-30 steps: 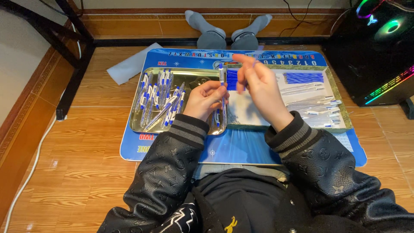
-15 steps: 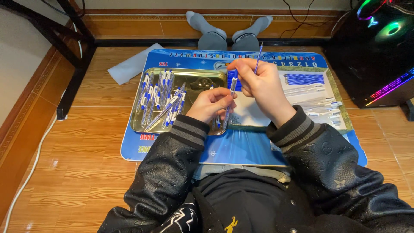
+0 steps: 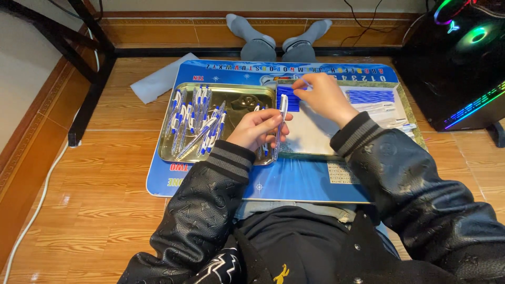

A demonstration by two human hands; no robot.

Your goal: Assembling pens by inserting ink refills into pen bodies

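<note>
Left hand is pinching a clear pen barrel between thumb and fingers, barrel held roughly upright with its lower tip down near the front rim of the gold metal tray – the hand sits over the tray's right front corner. Right hand is reaching forward onto the second tray just to the right, fingers curled with the tips down on a patch of blue refills at that tray's back left corner; looks like a pinch, but I cannot tell whether anything is actually gripped. Gold tray holds a loose heap of assembled blue and white pens, mostly in its left half, lying at mixed angles. Right tray also has another patch of blue parts at the back right and a pile of clear white parts along its right side. Both trays sit on a blue printed mat on the wooden floor. Sheet of white paper lies off the mat's back left corner, a black table leg left of that. Socked feet at the far edge beyond the mat – black computer case with coloured lights at the right
</note>
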